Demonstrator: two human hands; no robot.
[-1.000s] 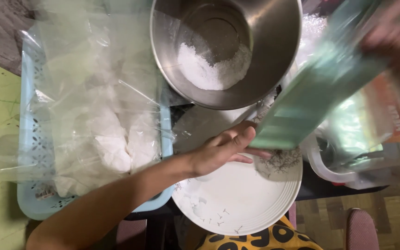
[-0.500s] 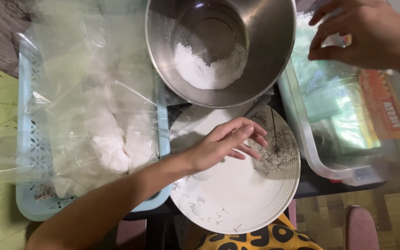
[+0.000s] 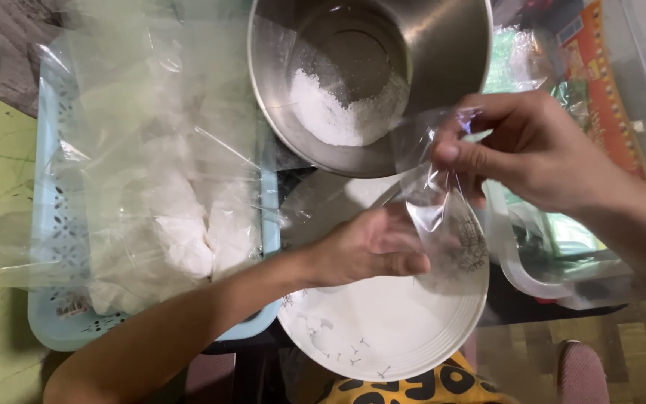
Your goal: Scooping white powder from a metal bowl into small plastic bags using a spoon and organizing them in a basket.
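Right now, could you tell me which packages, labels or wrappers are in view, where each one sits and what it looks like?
Small clear plastic bag: held between left hand and right hand, above the white plate.
Clear bags of white powder: piled in the light blue basket, left.
Orange printed package: flat, upper right, under the clear lidded tub.
Green-tinted wrapper: upper right, beside the steel bowl.

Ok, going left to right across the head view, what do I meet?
Light blue basket holding filled clear bags → left hand → small clear plastic bag → right hand → clear plastic container.
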